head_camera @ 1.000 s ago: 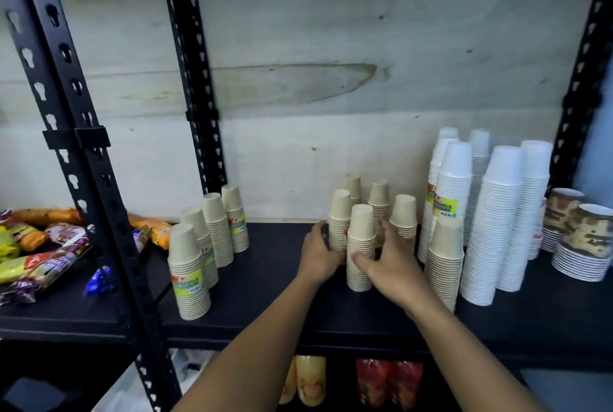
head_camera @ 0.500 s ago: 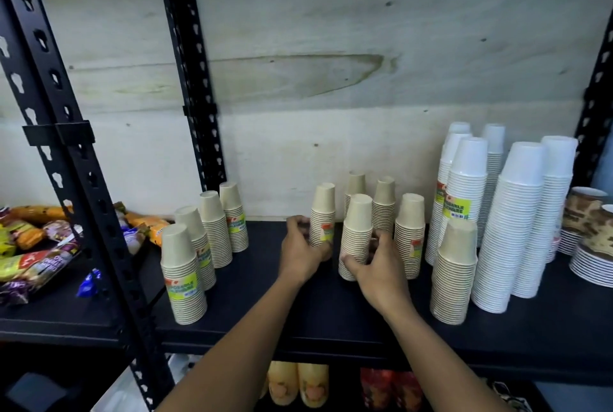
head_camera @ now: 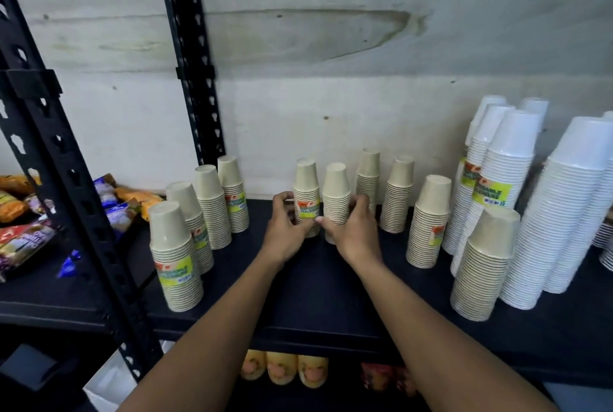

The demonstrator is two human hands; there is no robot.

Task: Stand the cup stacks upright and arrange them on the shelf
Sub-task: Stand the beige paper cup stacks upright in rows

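While the fingers point(head_camera: 282, 202) of the left hand point(head_camera: 287, 234) curl round the labelled cup stack point(head_camera: 306, 186) and those of the right hand point(head_camera: 358, 235) curl round the plain cup stack point(head_camera: 335, 191) just beside it, both stacks stand upright, mouths down, toward the back of the black shelf point(head_camera: 315, 282). Every stack in view looks upright, so the step in hand seems to be arranging: setting this pair into place. Three more tan stacks point(head_camera: 398, 196) stand to their right, a row of four point(head_camera: 212, 209) to their left, and white cup stacks point(head_camera: 570, 212) further right. Next, the pair probably needs nudging into line with its neighbours, then a gentle letting go, since such narrow stacks could tip.
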